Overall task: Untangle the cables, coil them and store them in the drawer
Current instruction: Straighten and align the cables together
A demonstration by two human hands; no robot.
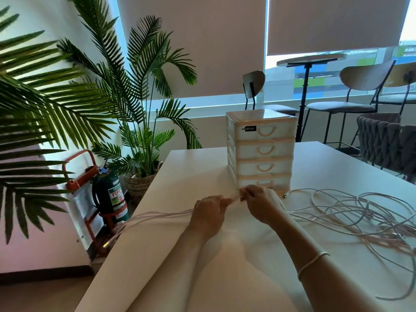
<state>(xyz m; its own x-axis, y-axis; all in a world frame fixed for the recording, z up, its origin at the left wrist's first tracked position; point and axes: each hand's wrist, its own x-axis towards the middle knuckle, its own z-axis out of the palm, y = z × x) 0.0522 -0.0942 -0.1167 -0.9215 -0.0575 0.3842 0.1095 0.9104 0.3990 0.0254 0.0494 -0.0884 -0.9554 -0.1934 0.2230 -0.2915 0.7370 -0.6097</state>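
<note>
A bundle of white cable strands (155, 216) runs from my hands leftward over the table's left edge and hangs down. My left hand (209, 213) and my right hand (258, 202) both grip this bundle close together, just in front of the drawer unit (262, 149). That unit is white plastic with several drawers, all closed. A loose tangle of white cables (360, 218) lies spread on the table to the right of my right hand. One plug end (285, 195) rests near the unit's base.
The white table (202, 172) has its left edge beside a fire extinguisher (112, 197) on a red stand and potted palms (139, 140). A woven chair (387, 140) stands at the far right, with bar chairs and a round table behind.
</note>
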